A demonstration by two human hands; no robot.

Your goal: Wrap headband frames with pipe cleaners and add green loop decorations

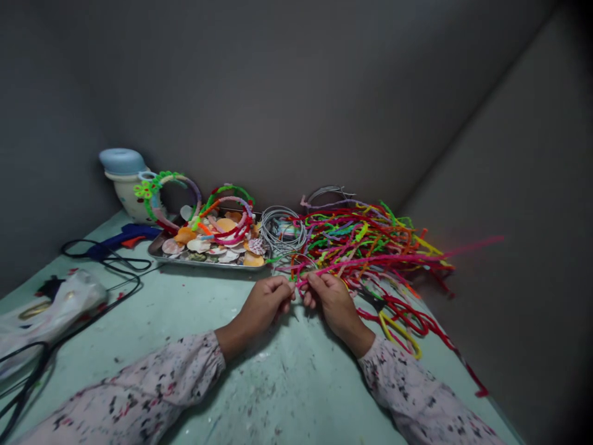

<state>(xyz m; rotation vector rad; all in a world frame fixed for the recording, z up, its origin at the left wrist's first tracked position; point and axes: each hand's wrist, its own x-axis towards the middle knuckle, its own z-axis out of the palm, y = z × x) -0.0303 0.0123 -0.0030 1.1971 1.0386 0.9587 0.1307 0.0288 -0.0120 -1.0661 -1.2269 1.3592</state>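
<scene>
My left hand [269, 298] is closed in a pinch at a thin grey wire hoop [306, 255], which stands up between both hands with short coloured bits on it. A long bright pink pipe cleaner [393, 258] is pinched between the thumb and fingers of my right hand [330, 300]. Its free end stretches far out to the right, and its near end meets the hoop between my fingertips. Fingers partly cover the exact spot where pipe cleaner and wire touch. Behind my right hand lies a big heap of coloured pipe cleaners [356, 232].
A metal tray [208, 267] of seashells holds finished-looking fuzzy hoops [231, 201]. Coiled grey wire [283, 230] lies beside it. Yellow-handled scissors [386, 324] rest at right. Leftward are a blue glue gun [123, 238], its black cord, a plastic bag [60, 309] and a blue-lidded bottle [127, 185].
</scene>
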